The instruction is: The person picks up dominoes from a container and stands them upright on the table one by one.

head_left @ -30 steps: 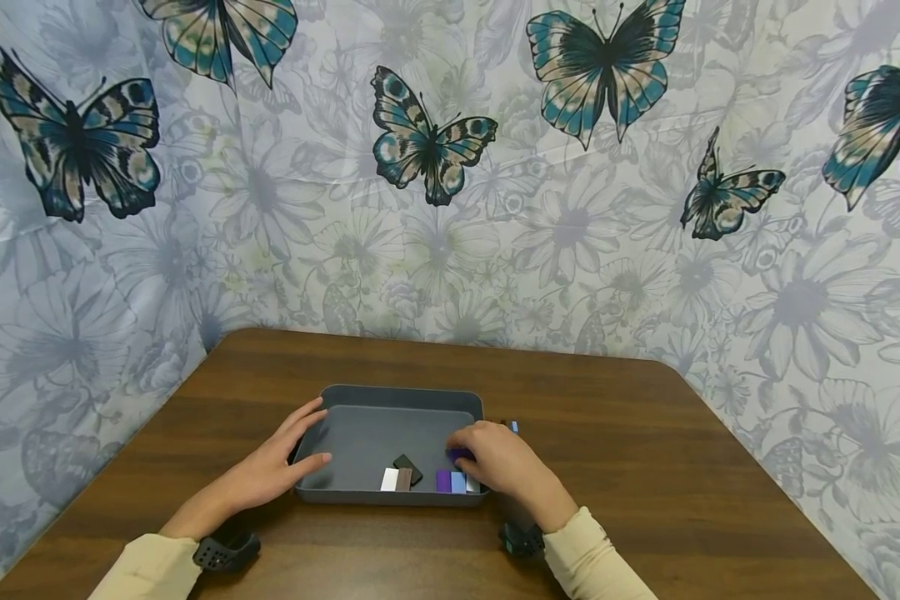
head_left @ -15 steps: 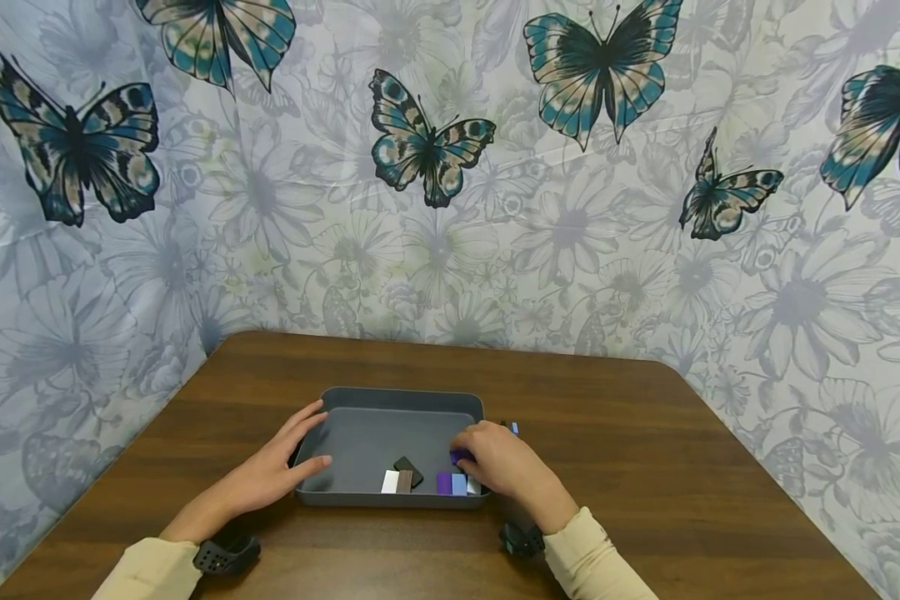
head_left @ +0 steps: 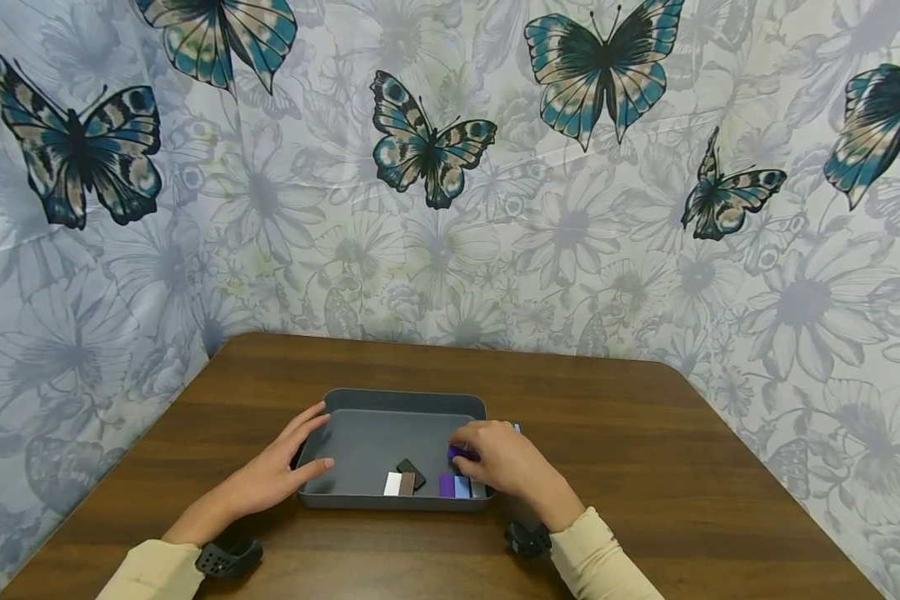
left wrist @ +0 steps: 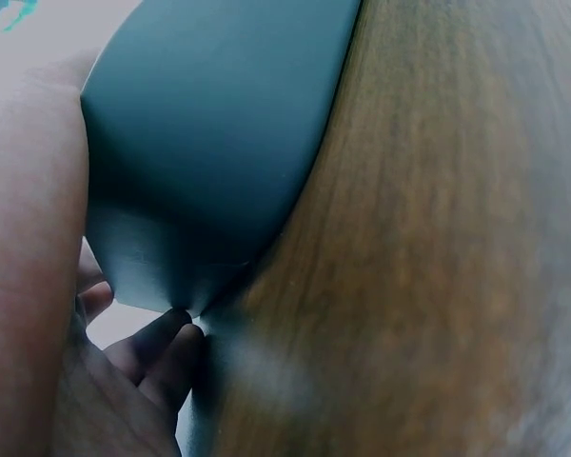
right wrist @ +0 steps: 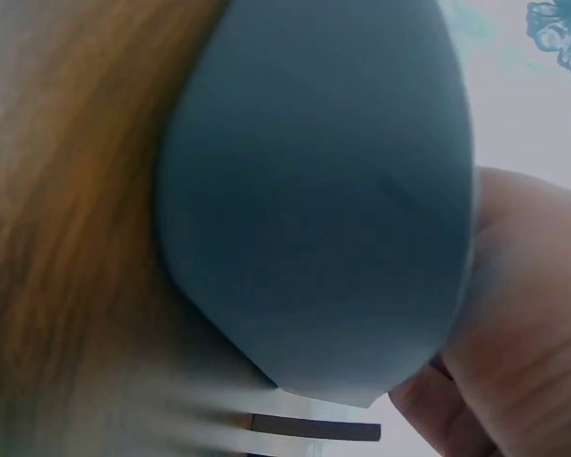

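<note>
Purple block [head_left: 462, 454], likely pending | right hand [head_left: 508, 460]: fingers pinching it | left hand [head_left: 273, 468]: fingers spread | white block [head_left: 392, 484] seemingly placed | dark green block [head_left: 411, 472] askew

Matt, smooth plastic-looking tray [head_left: 390, 502]; glossy wood-grain table [head_left: 607, 433]

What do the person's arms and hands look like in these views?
The left sleeve and right sleeve are pale yellow. Below the left one sits a black strap with small holes; by the right, a dark strap, details unclear. The left hand and right hand wear no gloves.
</note>
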`<control>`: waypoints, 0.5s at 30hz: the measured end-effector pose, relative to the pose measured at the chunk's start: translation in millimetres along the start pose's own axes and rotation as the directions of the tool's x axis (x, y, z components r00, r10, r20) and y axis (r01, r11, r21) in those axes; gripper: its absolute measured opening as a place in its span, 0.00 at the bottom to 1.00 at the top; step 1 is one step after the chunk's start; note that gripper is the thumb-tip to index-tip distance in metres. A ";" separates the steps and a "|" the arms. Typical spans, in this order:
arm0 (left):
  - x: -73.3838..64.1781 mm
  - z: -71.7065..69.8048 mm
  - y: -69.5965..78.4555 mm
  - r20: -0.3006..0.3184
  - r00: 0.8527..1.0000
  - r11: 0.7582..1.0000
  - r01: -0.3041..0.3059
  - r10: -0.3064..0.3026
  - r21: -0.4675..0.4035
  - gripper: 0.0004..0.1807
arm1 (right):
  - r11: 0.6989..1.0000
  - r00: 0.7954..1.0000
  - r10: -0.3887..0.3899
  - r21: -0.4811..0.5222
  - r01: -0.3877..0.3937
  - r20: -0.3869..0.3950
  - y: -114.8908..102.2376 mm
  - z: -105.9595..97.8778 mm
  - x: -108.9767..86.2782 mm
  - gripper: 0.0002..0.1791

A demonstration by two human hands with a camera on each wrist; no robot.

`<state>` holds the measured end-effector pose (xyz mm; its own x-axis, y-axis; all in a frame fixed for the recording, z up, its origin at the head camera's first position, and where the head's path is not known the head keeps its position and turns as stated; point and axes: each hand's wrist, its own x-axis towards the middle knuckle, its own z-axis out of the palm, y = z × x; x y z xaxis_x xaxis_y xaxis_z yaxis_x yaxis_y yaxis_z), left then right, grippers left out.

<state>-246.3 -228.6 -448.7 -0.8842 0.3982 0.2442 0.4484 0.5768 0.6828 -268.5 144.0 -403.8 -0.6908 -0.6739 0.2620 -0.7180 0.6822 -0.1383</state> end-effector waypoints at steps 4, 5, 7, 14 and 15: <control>0.5 -1.3 0.8 0.004 1.000 1.000 0.001 -0.001 -0.006 0.41 | 0.997 1.000 0.012 0.080 -0.012 0.001 2.1 -2.0 -0.1 0.09; 0.6 -1.7 0.7 0.004 1.000 1.000 0.001 -0.001 -0.006 0.41 | 0.995 1.000 0.016 0.098 -0.016 0.000 2.4 -2.7 -0.1 0.09; 0.6 -2.7 0.6 0.004 1.000 1.000 0.003 -0.003 -0.003 0.41 | 0.991 1.000 0.022 0.134 -0.021 -0.001 2.8 -4.1 -0.1 0.09; -0.2 -1.5 1.5 0.010 1.000 1.000 0.016 -0.016 -0.017 0.42 | 0.984 0.999 0.045 0.175 -0.043 -0.005 5.9 -5.1 -2.6 0.08; -0.8 -0.5 1.4 0.009 1.000 1.000 0.015 -0.015 -0.017 0.42 | 0.983 0.999 0.044 0.178 -0.043 -0.005 6.5 -4.8 -3.1 0.08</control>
<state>-245.0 -228.5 -447.6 -0.8896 0.3957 0.2280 0.4327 0.5708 0.6978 -270.6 151.8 -400.9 -0.7214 -0.6416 0.2606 -0.6916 0.6488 -0.3173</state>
